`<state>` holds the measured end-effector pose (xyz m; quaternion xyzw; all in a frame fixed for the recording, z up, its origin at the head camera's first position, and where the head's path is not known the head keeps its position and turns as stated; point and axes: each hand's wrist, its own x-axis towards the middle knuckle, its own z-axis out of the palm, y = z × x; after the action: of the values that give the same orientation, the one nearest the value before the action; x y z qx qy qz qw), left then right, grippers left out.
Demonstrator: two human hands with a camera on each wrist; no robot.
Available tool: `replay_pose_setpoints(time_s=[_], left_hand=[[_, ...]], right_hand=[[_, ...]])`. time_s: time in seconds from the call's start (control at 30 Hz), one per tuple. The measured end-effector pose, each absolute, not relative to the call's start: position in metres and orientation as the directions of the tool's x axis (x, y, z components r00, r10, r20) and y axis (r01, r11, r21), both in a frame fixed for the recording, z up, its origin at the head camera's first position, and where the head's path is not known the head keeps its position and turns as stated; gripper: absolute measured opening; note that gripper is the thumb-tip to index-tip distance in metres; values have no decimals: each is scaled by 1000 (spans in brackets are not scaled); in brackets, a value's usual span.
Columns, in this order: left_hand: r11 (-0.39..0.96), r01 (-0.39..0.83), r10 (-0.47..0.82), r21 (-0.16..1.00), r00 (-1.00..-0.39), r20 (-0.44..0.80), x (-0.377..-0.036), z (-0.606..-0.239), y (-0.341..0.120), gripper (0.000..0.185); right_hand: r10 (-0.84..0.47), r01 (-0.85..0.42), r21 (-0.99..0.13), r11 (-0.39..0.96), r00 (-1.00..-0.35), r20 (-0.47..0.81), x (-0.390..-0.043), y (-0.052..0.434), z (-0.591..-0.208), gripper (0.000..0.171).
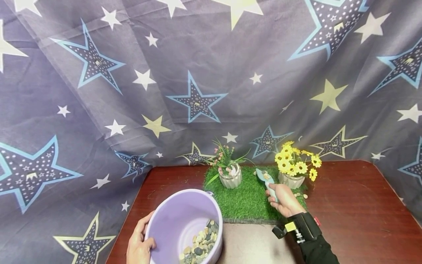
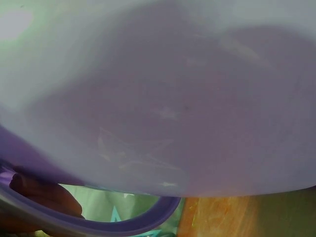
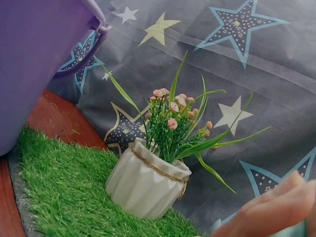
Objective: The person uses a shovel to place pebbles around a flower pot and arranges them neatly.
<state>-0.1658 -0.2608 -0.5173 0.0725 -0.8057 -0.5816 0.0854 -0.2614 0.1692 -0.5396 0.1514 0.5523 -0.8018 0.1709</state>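
- Two hands are busy: the left hand [image 1: 140,245] grips the near-left rim of a lilac plastic bucket [image 1: 174,220], tilted so its mouth faces up and right, while the right hand [image 1: 284,201] is wrapped round the handle of a small pale-blue scoop [image 1: 265,179].
- The scoop hovers over the far right of the grass mat [image 1: 245,200], just beside the pot of yellow flowers [image 1: 291,169]; it seems to carry a few stones, though the head view is too small to be sure.
- Judging by this, the step in hand is ferrying pebbles [image 1: 199,246] from bucket to pot; next comes a gentle tip over the pot's mouth, clear of the blooms.
- A few pebbles lie loose on the mat near that pot.
- The pebbles are smooth, rounded and mixed in colour, heaped in the bucket's low side.
- The ribbed white pot [image 3: 146,181], tied with twine, holds pink buds and long green blades; the mat is shaggy, the table [image 1: 349,205] glossy reddish wood.
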Motion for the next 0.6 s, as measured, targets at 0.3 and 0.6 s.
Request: replay_pose_setpoints(time_s=[0.3, 0.6], left_hand=[[329, -25, -226, 944, -973, 53, -166, -516, -261, 84], [337, -31, -228, 941, -972, 50, -166, -516, -260, 84]], right_hand=[[-134, 440, -827, -350, -897, -420, -262, 171, -541, 27], [-65, 391, -912, -120, -920, -386, -250, 161, -556, 39]])
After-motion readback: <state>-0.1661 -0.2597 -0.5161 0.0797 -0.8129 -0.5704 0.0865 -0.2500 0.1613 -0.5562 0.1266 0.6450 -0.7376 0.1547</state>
